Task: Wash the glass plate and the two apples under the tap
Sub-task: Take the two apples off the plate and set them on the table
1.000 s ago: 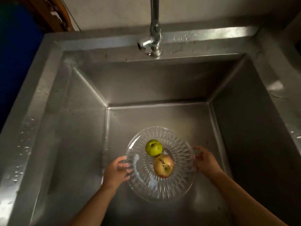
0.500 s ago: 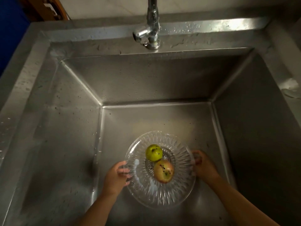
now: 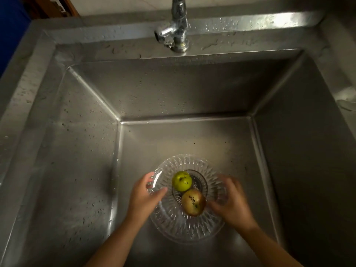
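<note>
Washing seems unstarted: tap [image 3: 178,26] dry, green apple [image 3: 181,181] and reddish apple [image 3: 193,202] on the glass plate [image 3: 185,228]. Fingers of the left hand [image 3: 143,199] grip its nine-o'clock rim; whether the right hand [image 3: 234,205], blurred at three o'clock, grips anything is unclear.

Green apple [image 3: 181,181], reddish apple [image 3: 193,202] on glass plate [image 3: 185,229] in sink [image 3: 173,89].

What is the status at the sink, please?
Left hand grips glass plate rim; right hand blurred by reddish apple, grip unclear. Green apple also on plate. Tap shows no stream; nothing in the way.
</note>
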`<state>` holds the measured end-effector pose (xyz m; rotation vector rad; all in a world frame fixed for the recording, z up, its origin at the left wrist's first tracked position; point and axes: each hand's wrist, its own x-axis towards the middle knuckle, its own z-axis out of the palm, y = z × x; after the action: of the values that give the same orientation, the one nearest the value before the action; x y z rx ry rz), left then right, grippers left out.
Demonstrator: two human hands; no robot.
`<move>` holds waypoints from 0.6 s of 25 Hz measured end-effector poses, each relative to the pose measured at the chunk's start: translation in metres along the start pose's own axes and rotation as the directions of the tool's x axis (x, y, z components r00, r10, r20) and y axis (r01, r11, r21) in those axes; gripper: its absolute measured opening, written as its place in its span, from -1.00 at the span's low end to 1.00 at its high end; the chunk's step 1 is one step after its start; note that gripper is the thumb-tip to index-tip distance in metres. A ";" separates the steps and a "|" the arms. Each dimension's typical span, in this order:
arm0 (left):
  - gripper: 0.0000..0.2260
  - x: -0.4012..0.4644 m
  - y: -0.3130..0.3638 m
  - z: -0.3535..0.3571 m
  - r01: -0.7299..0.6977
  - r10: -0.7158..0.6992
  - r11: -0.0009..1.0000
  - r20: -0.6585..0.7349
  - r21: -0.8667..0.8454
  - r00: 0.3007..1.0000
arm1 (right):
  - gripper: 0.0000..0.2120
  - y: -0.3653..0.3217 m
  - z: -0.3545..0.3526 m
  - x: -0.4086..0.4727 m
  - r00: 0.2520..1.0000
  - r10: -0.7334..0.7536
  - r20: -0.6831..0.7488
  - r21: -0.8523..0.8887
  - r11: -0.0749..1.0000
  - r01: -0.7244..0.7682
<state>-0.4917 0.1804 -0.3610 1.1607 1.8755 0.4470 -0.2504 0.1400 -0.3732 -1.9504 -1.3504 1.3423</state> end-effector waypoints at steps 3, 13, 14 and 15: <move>-0.28 0.008 0.021 0.026 0.152 -0.116 0.983 0.300 -0.099 0.947 | -0.10 -0.001 0.034 -0.014 0.983 -0.081 0.162 -0.118 0.988 0.101; -0.70 0.009 0.014 0.039 0.260 -0.173 0.876 0.238 -0.405 0.956 | -0.32 -0.011 0.050 -0.009 0.997 0.063 -0.047 0.038 0.997 -0.062; -0.72 0.001 0.019 0.031 0.244 -0.170 0.850 0.195 -0.467 0.966 | -0.33 -0.019 0.042 -0.010 0.996 0.065 -0.063 0.063 0.996 -0.061; -0.72 -0.007 0.026 0.021 0.224 -0.167 0.827 0.155 -0.516 0.974 | -0.34 -0.029 0.034 -0.012 0.996 0.050 -0.075 0.076 0.996 -0.044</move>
<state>-0.4593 0.1846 -0.3518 0.5975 1.6100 0.7210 -0.2949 0.1368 -0.3605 -1.9741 -1.2093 1.3062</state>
